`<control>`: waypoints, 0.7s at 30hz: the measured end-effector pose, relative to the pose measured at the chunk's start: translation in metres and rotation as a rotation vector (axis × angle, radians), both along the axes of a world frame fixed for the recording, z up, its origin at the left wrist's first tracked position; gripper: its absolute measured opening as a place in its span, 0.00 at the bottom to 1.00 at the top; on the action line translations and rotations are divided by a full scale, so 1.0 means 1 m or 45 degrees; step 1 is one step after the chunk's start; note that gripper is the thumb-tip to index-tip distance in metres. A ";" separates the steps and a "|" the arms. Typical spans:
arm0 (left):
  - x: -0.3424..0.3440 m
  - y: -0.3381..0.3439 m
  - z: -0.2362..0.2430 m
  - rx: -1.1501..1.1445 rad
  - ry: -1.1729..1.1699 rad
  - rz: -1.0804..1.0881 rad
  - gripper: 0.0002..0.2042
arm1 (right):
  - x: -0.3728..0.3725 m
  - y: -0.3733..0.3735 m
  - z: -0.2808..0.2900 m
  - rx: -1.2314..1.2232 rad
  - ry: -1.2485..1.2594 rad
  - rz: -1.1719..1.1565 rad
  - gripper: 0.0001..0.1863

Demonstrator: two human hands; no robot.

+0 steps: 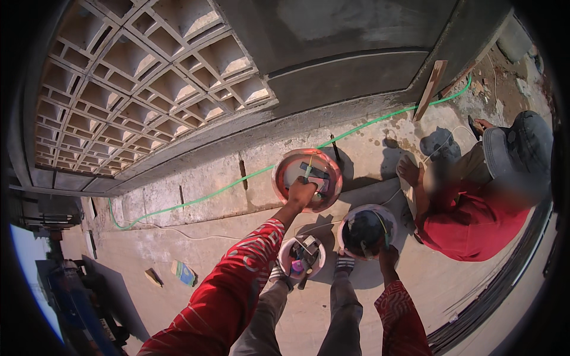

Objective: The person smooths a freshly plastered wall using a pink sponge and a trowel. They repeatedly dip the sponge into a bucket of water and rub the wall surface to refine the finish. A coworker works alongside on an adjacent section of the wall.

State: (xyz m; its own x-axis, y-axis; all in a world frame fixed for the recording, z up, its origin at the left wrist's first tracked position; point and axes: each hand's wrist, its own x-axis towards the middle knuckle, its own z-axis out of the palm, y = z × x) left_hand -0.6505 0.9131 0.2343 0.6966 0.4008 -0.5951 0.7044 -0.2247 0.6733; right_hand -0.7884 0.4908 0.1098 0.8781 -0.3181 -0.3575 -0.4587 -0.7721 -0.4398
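Note:
My left hand (301,193) is closed on the green-gripped handle of an orange-red bucket (279,181), which has dark flat pieces inside. My right hand (389,257) is closed on the green-gripped handle of a second bucket (349,221) with dark contents. Between my arms, by my feet, sits a pale pink bucket (286,252) holding several hand tools (306,255), some with dark parts, and a purple item.
A co-worker in red (460,231) crouches at right. A green hose (219,191) runs along the grey wall (350,41) with patterned blocks. A wooden plank (429,89) leans there. Dark rods (499,279) lie right; a bag (183,272) and dark machinery (83,302) are left.

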 end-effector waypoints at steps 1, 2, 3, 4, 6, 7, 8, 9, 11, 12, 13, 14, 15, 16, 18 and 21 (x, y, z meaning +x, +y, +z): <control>0.015 -0.004 -0.013 -0.007 -0.077 -0.021 0.28 | 0.009 0.008 -0.010 -0.019 0.011 -0.029 0.27; 0.035 -0.021 -0.015 0.088 -0.077 -0.124 0.28 | 0.008 0.007 -0.020 -0.059 0.030 -0.086 0.27; 0.047 -0.036 -0.017 0.095 -0.072 -0.201 0.27 | 0.005 0.006 -0.023 -0.051 0.033 -0.105 0.27; 0.059 -0.048 -0.026 0.101 -0.057 -0.225 0.27 | 0.005 0.005 -0.020 -0.036 0.027 -0.106 0.27; 0.074 -0.067 -0.044 0.120 -0.052 -0.326 0.28 | 0.002 0.004 -0.010 -0.002 0.017 -0.082 0.27; 0.081 -0.075 -0.054 0.140 -0.064 -0.397 0.28 | 0.002 0.004 -0.005 0.023 0.009 -0.052 0.26; 0.088 -0.084 -0.064 0.160 -0.076 -0.469 0.28 | 0.005 0.000 0.001 0.049 0.002 -0.023 0.26; 0.096 -0.096 -0.076 0.184 -0.089 -0.534 0.28 | 0.008 -0.009 0.003 0.098 0.053 -0.059 0.24; 0.111 -0.122 -0.098 0.232 -0.113 -0.664 0.27 | 0.012 -0.024 0.009 0.202 0.155 -0.133 0.24; 0.124 -0.125 -0.115 0.277 -0.181 -0.732 0.26 | 0.014 -0.032 0.003 0.172 0.098 -0.160 0.25; 0.138 -0.121 -0.131 0.333 -0.256 -0.776 0.25 | 0.011 -0.043 -0.010 0.148 0.031 -0.165 0.27; 0.148 -0.126 -0.143 0.372 -0.328 -0.841 0.24 | 0.000 -0.056 -0.019 0.111 -0.029 -0.192 0.30; 0.150 -0.142 -0.144 0.356 -0.282 -0.844 0.23 | -0.024 -0.068 -0.020 0.057 -0.061 -0.046 0.32; 0.154 -0.161 -0.134 0.336 -0.235 -0.864 0.23 | -0.053 -0.077 -0.014 0.001 -0.086 0.084 0.33; 0.149 -0.145 -0.148 0.484 -0.286 -0.983 0.24 | -0.081 -0.070 0.033 0.191 -0.006 0.215 0.34; 0.105 -0.183 -0.105 0.470 -0.008 -1.504 0.28 | -0.182 -0.073 0.102 0.451 0.261 -0.019 0.33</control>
State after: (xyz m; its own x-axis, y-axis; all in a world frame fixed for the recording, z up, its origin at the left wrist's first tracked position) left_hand -0.5459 0.7300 0.1290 0.7474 -0.3320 -0.5755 -0.0619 -0.8973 0.4371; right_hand -0.9703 0.4174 0.2116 0.7734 -0.1562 -0.6143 -0.5747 -0.5817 -0.5756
